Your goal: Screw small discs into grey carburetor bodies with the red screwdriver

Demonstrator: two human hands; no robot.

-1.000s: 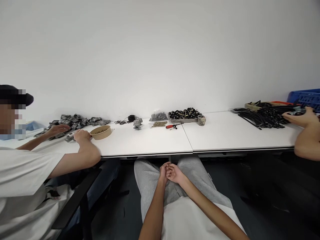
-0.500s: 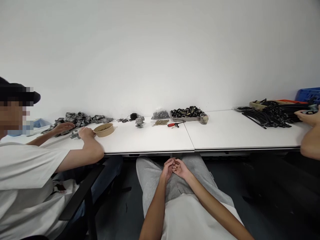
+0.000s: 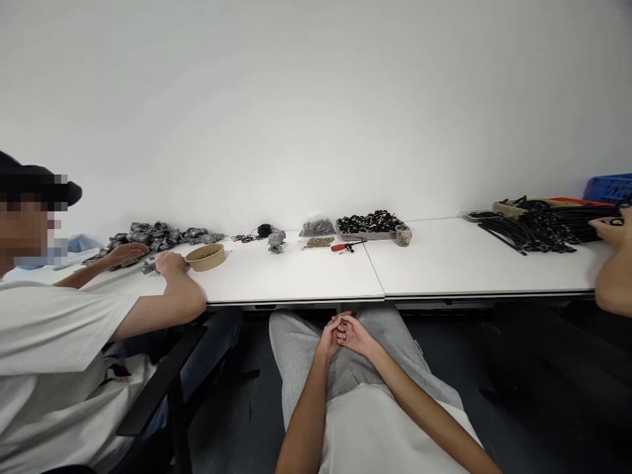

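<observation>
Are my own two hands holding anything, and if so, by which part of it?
Nothing visible is held: the left hand and right hand touch each other, loosely curled, above the grey trousers.

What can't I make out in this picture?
All in the head view:
Left hand and right hand: they hide whatever might lie between them.
Blue crate and co-worker's hand: partly cut off by the right edge.
Brass-coloured pieces: too small to identify.
</observation>
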